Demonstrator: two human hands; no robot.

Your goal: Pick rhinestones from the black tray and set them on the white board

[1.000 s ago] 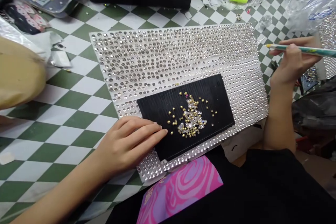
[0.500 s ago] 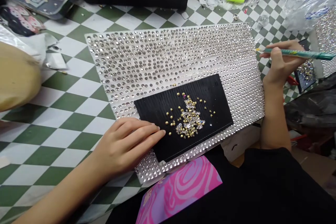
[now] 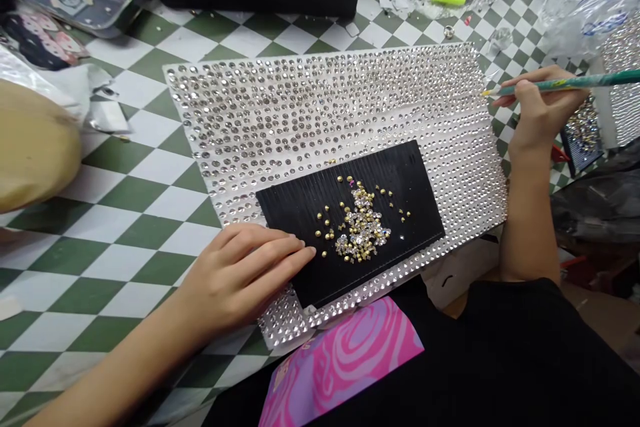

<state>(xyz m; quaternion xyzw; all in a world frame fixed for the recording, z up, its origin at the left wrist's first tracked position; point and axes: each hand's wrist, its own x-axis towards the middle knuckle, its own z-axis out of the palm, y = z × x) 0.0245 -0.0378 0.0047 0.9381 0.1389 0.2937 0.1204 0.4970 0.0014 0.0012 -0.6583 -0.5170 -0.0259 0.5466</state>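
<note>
**Q:** What are the 2 hands doing?

**A:** The right hand (image 3: 537, 110) holds a teal pick pencil (image 3: 565, 85), with thumb and fingers closed on its barrel. Its yellow tip sits just over the right edge of a large sheet of clear rhinestones (image 3: 320, 107). The left hand (image 3: 240, 273) rests on a ridged black card (image 3: 295, 213), its fingers together and lightly curled, clamped on nothing.

**Q:** Where is everything lying?

**A:** The sheet lies flat on a green-and-white checkered surface (image 3: 125, 260). The black card covers its lower part, with a loose pile of gold studs and clear rhinestones (image 3: 361, 227) at the card's middle. A pink swirled folder (image 3: 340, 363) sits just below the sheet.

**Q:** What could go wrong?

**A:** A push from the left hand could slide the card and scatter the pile across the rows. A dragging pencil tip could knock neighbouring stones out of line, and tilting the sheet could send loose pieces onto the checkered surface.
</note>
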